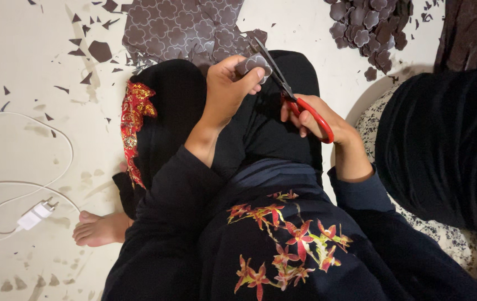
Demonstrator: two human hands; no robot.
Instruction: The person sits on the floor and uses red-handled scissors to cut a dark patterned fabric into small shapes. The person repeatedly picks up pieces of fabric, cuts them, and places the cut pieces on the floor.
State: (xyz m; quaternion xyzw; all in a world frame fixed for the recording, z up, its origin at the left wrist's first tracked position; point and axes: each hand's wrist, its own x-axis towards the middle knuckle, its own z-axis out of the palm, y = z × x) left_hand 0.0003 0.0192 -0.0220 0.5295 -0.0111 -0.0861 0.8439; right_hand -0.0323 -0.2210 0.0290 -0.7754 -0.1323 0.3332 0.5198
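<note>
My left hand (227, 89) pinches a small dark flower-shaped cut-out (254, 64) between thumb and fingers, above my lap. My right hand (316, 120) grips red-handled scissors (299, 97); their blades point up-left and meet the edge of the cut-out. A large dark sheet printed with the same flower shapes (182, 28) lies on the floor just beyond my knees. I sit on the floor in dark clothes with an orange flower print.
A pile of finished flower cut-outs (369, 28) lies at the top right. Dark scraps (100, 51) litter the pale floor at the top left. A white charger with its cable (35, 214) lies left, near my bare foot (100, 228). A dark cloth bundle (444, 145) sits right.
</note>
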